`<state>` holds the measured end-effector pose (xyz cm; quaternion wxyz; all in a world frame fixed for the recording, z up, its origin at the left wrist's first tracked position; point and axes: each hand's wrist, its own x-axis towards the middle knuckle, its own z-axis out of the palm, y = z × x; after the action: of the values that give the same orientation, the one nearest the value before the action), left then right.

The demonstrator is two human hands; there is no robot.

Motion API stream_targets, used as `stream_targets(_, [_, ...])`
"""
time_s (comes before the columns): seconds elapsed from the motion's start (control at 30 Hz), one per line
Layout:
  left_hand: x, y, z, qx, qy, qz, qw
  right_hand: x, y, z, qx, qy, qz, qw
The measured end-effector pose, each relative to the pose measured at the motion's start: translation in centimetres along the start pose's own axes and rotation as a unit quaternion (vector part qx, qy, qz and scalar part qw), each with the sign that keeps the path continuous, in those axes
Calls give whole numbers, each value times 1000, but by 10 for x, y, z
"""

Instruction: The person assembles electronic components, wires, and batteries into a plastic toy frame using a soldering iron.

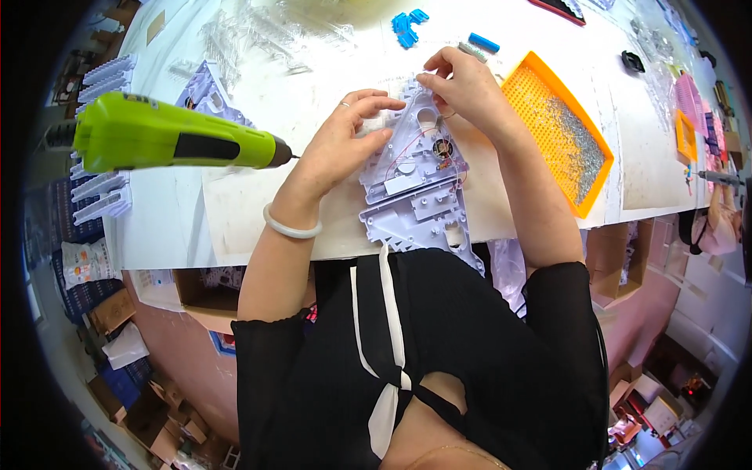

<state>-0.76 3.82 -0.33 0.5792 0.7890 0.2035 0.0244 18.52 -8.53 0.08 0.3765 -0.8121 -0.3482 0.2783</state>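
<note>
On the table before me lies a pale lilac plastic housing [406,149], with thin red wires and a round dark part [442,148] in it. A second pale plastic shell [415,215] lies against its near edge. My left hand [345,137] is at the housing's left side, thumb and fingers apart, holding nothing I can see. At the far tip of the housing, my right hand [468,90] has its thumb and bent fingers closed together; whatever is between them is hidden. A green electric screwdriver [176,137] hangs left of my left hand.
A yellow tray [540,110] with small metal screws stands right of my right hand. Blue plastic pieces [406,30] and a blue cylinder [484,42] lie beyond the hands. Clear plastic parts [270,35] and another lilac housing [210,90] lie at the left.
</note>
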Motion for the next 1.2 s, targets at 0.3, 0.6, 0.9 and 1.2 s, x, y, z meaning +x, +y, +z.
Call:
stream_targets(0.3, [-3,-3,3,-27,-9,44,999,-82,-8,4,-243,47,-358,900])
stream_targets(0.6, [-6,-2,-1,-18,-27,31,999,-92,-5,0,-257,2,-350,901])
stream_targets(0.9, [-10,-1,7,51,-6,57,997,-94,3,2,-264,27,-370,890])
stream_targets(1.2, [-25,-6,22,32,90,89,991,-97,0,7,-312,36,-371,874])
